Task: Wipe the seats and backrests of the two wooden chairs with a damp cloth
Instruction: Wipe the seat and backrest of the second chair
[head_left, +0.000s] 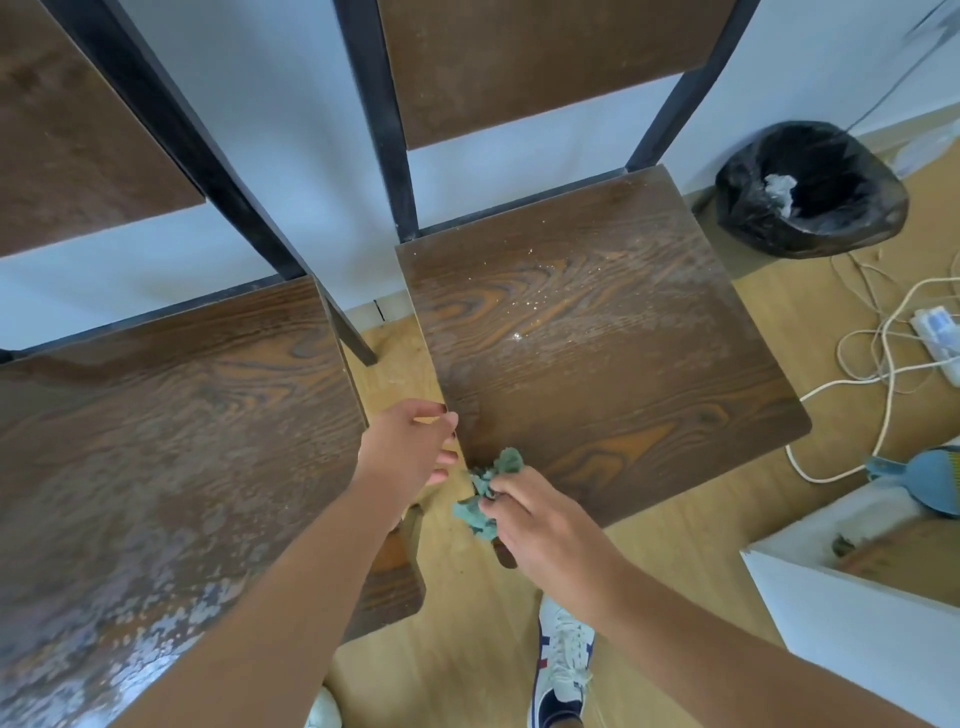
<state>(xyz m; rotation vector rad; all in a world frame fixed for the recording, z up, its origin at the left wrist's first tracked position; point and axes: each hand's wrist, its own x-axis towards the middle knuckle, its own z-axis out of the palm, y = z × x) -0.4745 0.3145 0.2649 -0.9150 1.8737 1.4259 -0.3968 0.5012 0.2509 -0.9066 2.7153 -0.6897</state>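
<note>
Left dark wood-grain chair seat (171, 441) is cut off at 9 and 7 o'clock, and my left forearm covers its near corner. Both brown backrests run out of frame at 12; the left backrest (78, 130) shows only a slab. A white box-like thing (852, 587) at 4 o'clock is cropped, can't tell what's inside.

Black-bagged round waste bin (810, 189) at 2 o'clock holds a crumpled whitish scrap. Blue plastic dustpan (930, 486) at 3 o'clock is half out of frame.

My right hand (550, 525) is pinched closed on a crumpled green cloth (491, 488), which sits at the near-left corner of the right wood-grain chair seat (597, 358), part hanging over the edge. My left hand (415, 447) is loosely spread, holding nothing, fingertips at the left edge of the right seat; contact unclear. Hands close together, not touching.

Right seat has glinting specks near its middle; left seat shows pale blotchy patches near 8 o'clock. Right backrest (535, 67) looks dull. White cables (883, 358) are tangled on the floor at 3.
</note>
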